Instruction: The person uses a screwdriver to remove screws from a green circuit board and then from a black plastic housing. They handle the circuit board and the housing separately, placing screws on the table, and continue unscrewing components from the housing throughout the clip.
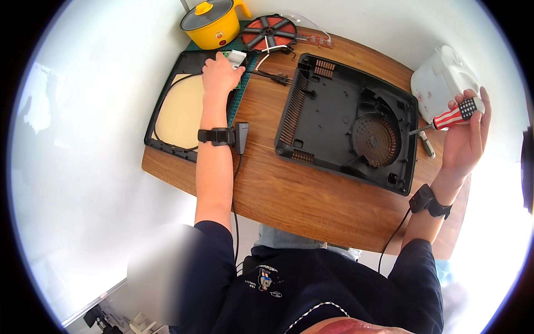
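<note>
At the far left, my left hand [221, 75] is on a green circuit board [239, 84], its fingers bent over it and its thumb beside a pale finned block [236, 58]. The board lies at the right side of a black panel [150, 129] with a cream-coloured sheet [181, 108]. My right hand [466, 136] is raised at the right, closed around the red-and-white striped handle of a screwdriver [446, 119]. The screwdriver's shaft points left, toward the edge of an open black plastic housing [328, 119] with a round vent grille [375, 139].
A yellow pot [210, 30] stands at the back left beside a red-and-black coil disc [269, 32]. A power plug [280, 79] lies between panel and housing. A white jug-like container [436, 83] and a grey-handled tool [427, 146] are at the right on the wooden table [261, 170].
</note>
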The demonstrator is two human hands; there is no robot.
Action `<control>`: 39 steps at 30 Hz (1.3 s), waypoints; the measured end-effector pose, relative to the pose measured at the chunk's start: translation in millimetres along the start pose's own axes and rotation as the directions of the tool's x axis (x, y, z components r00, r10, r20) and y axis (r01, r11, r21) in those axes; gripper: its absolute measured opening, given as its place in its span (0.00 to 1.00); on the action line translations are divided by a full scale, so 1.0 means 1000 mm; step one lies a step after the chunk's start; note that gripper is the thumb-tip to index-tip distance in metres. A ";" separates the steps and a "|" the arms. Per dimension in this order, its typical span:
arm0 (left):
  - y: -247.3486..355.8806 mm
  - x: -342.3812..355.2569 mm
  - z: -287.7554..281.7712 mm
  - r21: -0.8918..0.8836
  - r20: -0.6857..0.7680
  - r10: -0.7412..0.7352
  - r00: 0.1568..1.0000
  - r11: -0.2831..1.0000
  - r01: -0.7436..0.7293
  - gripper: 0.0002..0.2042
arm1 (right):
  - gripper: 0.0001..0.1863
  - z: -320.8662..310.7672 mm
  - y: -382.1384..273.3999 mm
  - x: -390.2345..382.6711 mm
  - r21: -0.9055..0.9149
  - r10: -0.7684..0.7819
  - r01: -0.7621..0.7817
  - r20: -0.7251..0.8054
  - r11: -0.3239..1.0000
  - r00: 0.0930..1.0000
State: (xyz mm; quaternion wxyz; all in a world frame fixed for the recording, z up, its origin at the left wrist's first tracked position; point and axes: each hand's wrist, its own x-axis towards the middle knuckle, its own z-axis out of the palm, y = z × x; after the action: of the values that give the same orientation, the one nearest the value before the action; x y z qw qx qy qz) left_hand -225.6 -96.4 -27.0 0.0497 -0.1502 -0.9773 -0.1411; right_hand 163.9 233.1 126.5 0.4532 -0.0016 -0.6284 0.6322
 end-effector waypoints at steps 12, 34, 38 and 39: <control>0.011 0.000 -0.028 -0.197 -0.073 -0.105 0.992 0.976 0.088 0.39 | 0.25 0.010 -0.001 -0.002 -0.012 0.039 -0.039 -0.038 0.999 0.999; 0.179 -0.133 -0.079 -0.941 -0.229 0.358 0.905 0.155 -0.299 0.43 | 0.23 0.041 -0.025 -0.011 0.137 0.280 -0.326 0.276 0.935 0.919; 0.189 -0.140 -0.059 -0.988 -0.084 0.357 0.930 0.093 -0.125 0.43 | 0.23 0.049 -0.025 -0.012 0.052 0.377 -0.416 0.334 0.908 0.864; 0.191 -0.143 -0.053 -0.994 -0.063 0.365 0.929 0.059 -0.090 0.42 | 0.21 0.047 -0.025 -0.011 0.031 0.391 -0.422 0.323 0.906 0.862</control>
State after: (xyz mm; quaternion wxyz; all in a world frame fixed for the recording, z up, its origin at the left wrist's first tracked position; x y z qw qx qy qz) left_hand -28.7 22.9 53.4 -0.1427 -0.3103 -0.5912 -0.7307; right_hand 157.8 185.2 150.2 0.2047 -0.0122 -0.6445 0.7366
